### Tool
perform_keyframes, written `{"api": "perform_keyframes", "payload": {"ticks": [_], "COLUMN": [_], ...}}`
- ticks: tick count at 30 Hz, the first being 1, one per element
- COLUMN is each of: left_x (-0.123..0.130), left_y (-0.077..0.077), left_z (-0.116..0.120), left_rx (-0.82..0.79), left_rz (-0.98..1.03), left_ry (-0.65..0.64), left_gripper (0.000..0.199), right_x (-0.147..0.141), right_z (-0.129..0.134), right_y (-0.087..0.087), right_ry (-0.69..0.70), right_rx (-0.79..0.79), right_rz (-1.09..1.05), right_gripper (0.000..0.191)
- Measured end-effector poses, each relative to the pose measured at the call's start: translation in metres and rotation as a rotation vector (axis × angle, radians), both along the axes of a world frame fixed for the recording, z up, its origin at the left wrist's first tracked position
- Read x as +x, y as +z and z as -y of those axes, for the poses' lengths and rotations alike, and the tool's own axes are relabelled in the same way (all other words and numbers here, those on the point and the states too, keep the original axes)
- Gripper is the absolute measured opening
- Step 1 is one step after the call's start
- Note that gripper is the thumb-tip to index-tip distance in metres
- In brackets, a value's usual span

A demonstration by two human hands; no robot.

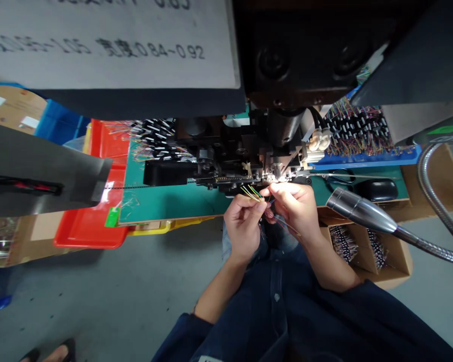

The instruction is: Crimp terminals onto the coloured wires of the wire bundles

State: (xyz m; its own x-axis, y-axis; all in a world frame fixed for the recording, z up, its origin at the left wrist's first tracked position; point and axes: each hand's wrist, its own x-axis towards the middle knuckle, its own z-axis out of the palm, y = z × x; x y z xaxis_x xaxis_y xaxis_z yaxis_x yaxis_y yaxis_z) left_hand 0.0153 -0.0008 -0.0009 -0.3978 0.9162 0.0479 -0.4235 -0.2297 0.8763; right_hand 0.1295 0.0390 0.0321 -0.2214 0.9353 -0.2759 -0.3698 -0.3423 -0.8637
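A benchtop crimping press (275, 136) is standing over a green work mat (166, 203), with a printed sign (109, 45) hanging in front of it, bearing Chinese characters and figures that include 0.84~0.92. A red plastic tray (94, 221) is sitting beyond the mat's left edge. A cardboard box (385, 256) is resting to the right, below the mat, holding bundled wires (343, 241). A blue rack (366, 159) is carrying more wire bundles (357, 130) behind the press, and a gooseneck lamp (362, 211) is reaching across toward the work. A computer mouse (377, 190) is lying on the mat. A seated person in a dark denim shirt (275, 311) is working at the front of the press. The left hand (243, 226) is pinching thin coloured wires (253, 193) between thumb and fingers, and the right hand (292, 208) is closed narrowly around the same small bunch. The wire ends are sitting just beside the press's crimping head (275, 173), beside a strip of brass terminals (228, 179).
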Motion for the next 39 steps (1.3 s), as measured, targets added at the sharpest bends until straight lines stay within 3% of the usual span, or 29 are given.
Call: {"api": "perform_keyframes", "payload": {"ticks": [10, 18, 24, 30, 39], "left_x": [-0.001, 0.000, -0.001, -0.001, 0.000], "left_y": [0.001, -0.003, -0.010, -0.007, -0.004], "left_z": [-0.001, 0.003, 0.005, 0.004, 0.001], "left_rx": [-0.002, -0.004, -0.002, 0.030, 0.010], "left_rz": [0.010, 0.006, -0.031, -0.030, -0.059], "left_ry": [-0.002, -0.021, -0.046, -0.018, 0.016], "left_gripper": [0.033, 0.030, 0.027, 0.024, 0.032], "right_x": [-0.001, 0.006, 0.004, 0.001, 0.000], "right_z": [0.001, 0.000, 0.003, 0.001, 0.000], "right_y": [-0.003, 0.011, 0.008, 0.002, 0.003], "right_ry": [-0.009, 0.035, 0.023, 0.011, -0.002], "right_rx": [0.019, 0.186, 0.143, 0.037, -0.007], "right_rz": [0.043, 0.195, 0.163, 0.038, 0.038], "right_gripper": [0.041, 0.041, 0.040, 0.044, 0.046]}}
